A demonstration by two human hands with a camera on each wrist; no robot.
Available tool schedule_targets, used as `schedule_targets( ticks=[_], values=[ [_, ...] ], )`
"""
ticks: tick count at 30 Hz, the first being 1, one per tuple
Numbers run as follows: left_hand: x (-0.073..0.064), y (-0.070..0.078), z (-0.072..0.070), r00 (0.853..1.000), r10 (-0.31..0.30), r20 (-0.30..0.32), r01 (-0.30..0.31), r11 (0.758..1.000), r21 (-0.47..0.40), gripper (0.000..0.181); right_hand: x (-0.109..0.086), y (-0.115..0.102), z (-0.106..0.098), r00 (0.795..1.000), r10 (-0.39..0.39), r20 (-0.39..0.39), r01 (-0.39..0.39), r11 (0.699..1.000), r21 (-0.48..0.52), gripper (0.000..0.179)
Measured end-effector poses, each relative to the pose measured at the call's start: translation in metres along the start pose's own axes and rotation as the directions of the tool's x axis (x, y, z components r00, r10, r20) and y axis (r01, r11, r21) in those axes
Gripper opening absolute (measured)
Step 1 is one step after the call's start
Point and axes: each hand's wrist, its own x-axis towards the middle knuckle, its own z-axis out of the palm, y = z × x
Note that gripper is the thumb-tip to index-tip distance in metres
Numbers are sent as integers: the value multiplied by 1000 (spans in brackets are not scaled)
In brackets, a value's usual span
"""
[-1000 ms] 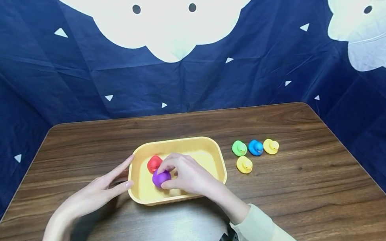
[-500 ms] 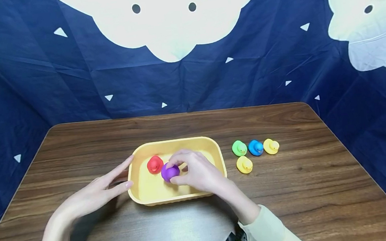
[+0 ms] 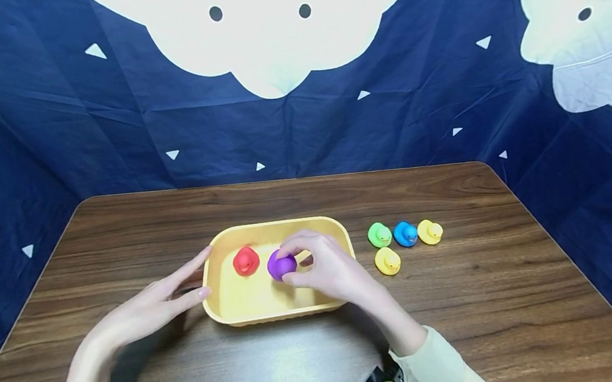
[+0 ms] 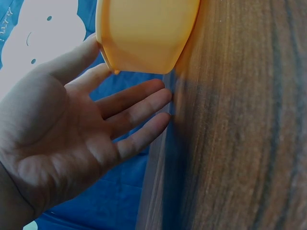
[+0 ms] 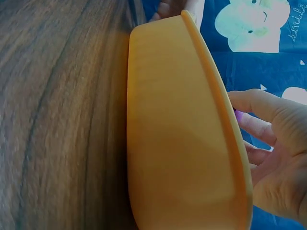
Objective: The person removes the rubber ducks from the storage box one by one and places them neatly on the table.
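In the head view, my right hand point(image 3: 328, 264) pinches a purple rubber duck point(image 3: 280, 266) between thumb and fingers, over the middle of a yellow plastic tray point(image 3: 241, 318). A red rubber duck point(image 3: 246, 261) sits in the tray to its left. My left hand point(image 3: 154, 303) touches the tray's left end with thumb and index fingertips, its fingers spread and straight. The left wrist view has that hand point(image 4: 91, 110) against the tray's end wall point(image 4: 144, 38). From the right wrist, the tray's side wall point(image 5: 182, 124) hides most of the purple duck.
Right of the tray, a green duck point(image 3: 379, 235), a blue duck point(image 3: 405, 234) and a yellow duck point(image 3: 430, 232) stand in a row on the wooden table point(image 3: 467, 311). Another yellow duck point(image 3: 388, 261) stands just in front of them. A blue printed curtain point(image 3: 311, 134) hangs behind.
My right hand has moved right and slightly away from me with the purple duck, so it is now apart from the red one. The left hand stays at the tray's end.
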Motion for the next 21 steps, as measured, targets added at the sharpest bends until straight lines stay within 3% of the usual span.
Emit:
schedule_targets(
  ticks=[21],
  values=[
    [1, -1, 0, 1000, -3, 7, 3, 1000, -4, 70, -13, 7, -27, 995, 15, -102, -15, 1000, -1, 27]
  ],
)
